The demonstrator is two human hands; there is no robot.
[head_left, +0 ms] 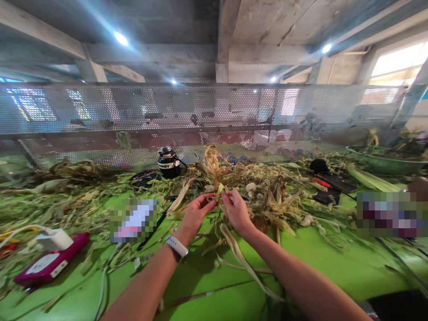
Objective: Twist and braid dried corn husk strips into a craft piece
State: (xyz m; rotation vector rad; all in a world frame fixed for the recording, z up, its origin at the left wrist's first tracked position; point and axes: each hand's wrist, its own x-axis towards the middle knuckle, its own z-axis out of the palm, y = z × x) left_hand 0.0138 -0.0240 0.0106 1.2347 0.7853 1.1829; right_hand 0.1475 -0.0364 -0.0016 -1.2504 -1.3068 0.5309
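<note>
My left hand (pixel 194 218), a white band on its wrist, is pinched on one side of a pale yellow-green strip of dried husk (pixel 220 190). From the other side my right hand (pixel 236 213) pinches the same strip, its fingers curled in. The two hands nearly meet above the table's middle. Just beyond them stands a tan bundle of folded husk (pixel 211 161). A heap of dry husks and leaves (pixel 267 189) spreads behind and to the right. One long loose husk strip (pixel 239 254) hangs or lies below my right hand; which one I cannot tell.
On the green table (pixel 317 263) are a black jar-like container (pixel 168 162), a magenta power strip (pixel 53 263) with a white charger, and a black phone-like slab (pixel 338 182). A green basin (pixel 391 162) sits at right. Behind runs a perforated metal screen (pixel 207 104).
</note>
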